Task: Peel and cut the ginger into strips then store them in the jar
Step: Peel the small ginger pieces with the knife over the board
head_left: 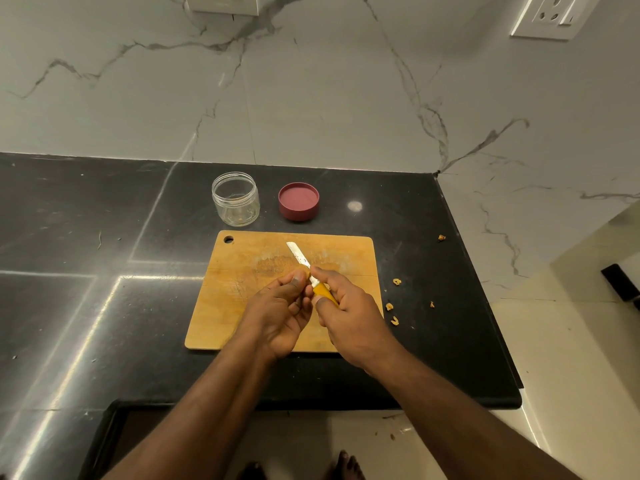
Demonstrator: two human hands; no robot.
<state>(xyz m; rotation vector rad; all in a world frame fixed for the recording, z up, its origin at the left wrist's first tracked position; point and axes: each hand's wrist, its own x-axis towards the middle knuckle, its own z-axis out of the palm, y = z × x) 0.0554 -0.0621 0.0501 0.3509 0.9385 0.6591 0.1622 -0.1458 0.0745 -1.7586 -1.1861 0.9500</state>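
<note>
Peeling is under way: the left hand (281, 311) pinches the ginger (304, 271) above the board (239, 289), mostly hidden by the fingers, while the right hand (349, 311) grasps the knife (306, 268) by its yellow handle. Peel scraps (394, 299) lie on the surface. No strips are cut; the jar (236, 199) stands empty, lid (298, 201) beside it. No writing is legible.

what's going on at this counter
A person is peeling ginger over a cutting board. The right hand holds a knife by its yellow handle, blade pointing away. The left hand pinches a small piece of ginger against the blade; most of it is hidden by the fingers. Peel scraps lie on the counter right of the board. Behind the board stand an empty jar and its red lid, upside down beside it.
</note>
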